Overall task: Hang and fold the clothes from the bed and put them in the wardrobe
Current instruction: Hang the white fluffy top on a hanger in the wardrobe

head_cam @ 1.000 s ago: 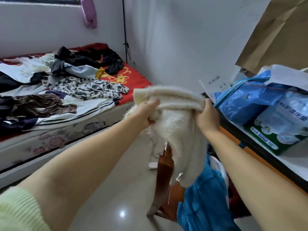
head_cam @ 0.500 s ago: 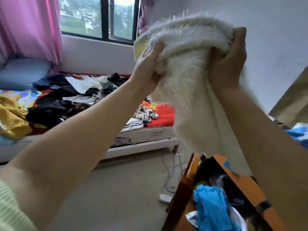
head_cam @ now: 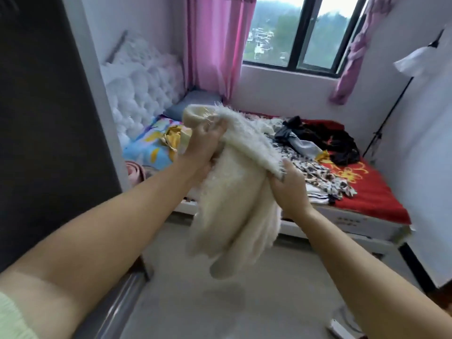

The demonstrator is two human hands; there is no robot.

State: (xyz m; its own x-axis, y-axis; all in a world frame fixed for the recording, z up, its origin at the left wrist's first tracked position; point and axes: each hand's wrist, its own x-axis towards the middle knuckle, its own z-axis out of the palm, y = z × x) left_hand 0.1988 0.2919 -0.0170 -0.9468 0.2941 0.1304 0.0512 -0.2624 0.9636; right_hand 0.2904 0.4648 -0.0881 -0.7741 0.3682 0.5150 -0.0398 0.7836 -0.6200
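Your left hand [head_cam: 205, 145] grips the upper edge of the fluffy cream sweater [head_cam: 234, 204], fingers curled into the fabric; your right hand [head_cam: 288, 187] pinches the same edge lower and to the right. From that grip the sweater hangs mostly downward in mid-air, its long axis near vertical, above the grey floor [head_cam: 244, 309]. Beyond your hands lies the bed [head_cam: 371, 192] with a red cover and scattered clothes [head_cam: 315, 140]. Small print on the bed frame below your right hand is unreadable. A dark panel [head_cam: 44, 118] stands left of your left arm; pink curtains [head_cam: 215, 42] frame the window [head_cam: 296, 30].
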